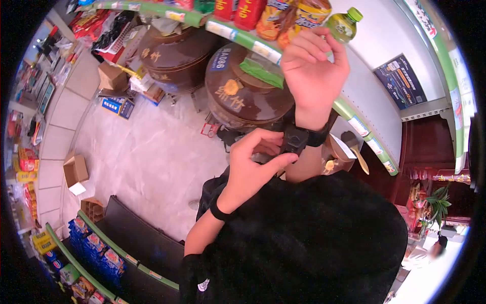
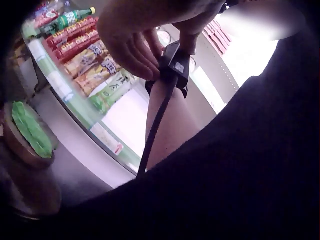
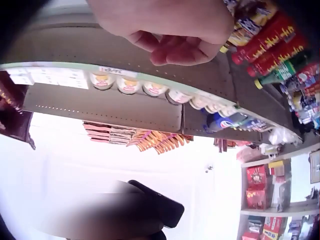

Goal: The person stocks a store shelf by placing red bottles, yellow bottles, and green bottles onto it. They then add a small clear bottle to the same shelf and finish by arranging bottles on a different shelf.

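Head view showed the left hand (image 1: 245, 169) reaching across to the right wrist, where a black device (image 1: 295, 139) sat on a dark strap (image 1: 318, 138). The left grip was closed on that device, fingers on one side and thumb on the other. The left wrist view agreed: the device lay between thumb and fingers, against the inner end of the forearm, with a dark cable (image 2: 159, 127) running down along the skin. The right hand (image 1: 316, 73) was raised near the green-edged shelf (image 1: 268, 49), its fingers loosely bent; that grip was slack and held nothing, as the right wrist view bore out.

By my judgement the step in hand was a small adjustment of how the device sat on the wrist, by turning, seating or pressing it; I could not tell which. The next move called for a steady right forearm and a light pinch, enough to settle the device square without dragging the strap or tugging the cable. Once it sat firm, the left fingers could let go. The raised hand was near the drinks, the green-capped bottle (image 1: 343, 25) among them, so a careless swing could have knocked one.
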The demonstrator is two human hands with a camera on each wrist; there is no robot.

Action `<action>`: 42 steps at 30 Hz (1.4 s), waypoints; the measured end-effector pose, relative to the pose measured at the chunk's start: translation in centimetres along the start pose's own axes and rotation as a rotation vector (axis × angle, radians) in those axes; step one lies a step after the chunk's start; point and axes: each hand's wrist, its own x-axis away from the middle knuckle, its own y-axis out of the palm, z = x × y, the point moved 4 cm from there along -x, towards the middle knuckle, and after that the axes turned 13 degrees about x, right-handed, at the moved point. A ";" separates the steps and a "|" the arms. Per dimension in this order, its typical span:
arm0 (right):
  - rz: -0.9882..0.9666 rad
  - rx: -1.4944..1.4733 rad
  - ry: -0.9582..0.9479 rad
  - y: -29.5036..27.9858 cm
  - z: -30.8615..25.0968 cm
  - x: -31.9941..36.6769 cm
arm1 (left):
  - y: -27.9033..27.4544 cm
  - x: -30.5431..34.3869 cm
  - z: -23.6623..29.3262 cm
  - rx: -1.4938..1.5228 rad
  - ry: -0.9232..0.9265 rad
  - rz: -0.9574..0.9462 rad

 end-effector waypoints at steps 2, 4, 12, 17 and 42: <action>0.033 -0.006 0.058 0.3 3.2 -0.5 | -1.5 1.5 1.5 0.028 -0.008 0.037; 0.051 -0.014 0.138 0.2 6.1 -1.1 | -3.1 3.0 3.0 0.043 0.006 0.092; 0.156 -0.035 0.375 -0.4 18.6 -2.2 | -9.4 9.1 6.8 0.133 0.030 0.302; 0.216 -0.042 0.499 -0.5 25.1 -2.0 | -12.6 12.0 8.7 0.189 0.054 0.372; 0.332 0.031 0.614 -1.5 33.6 0.1 | -16.7 15.8 11.8 0.030 0.030 0.422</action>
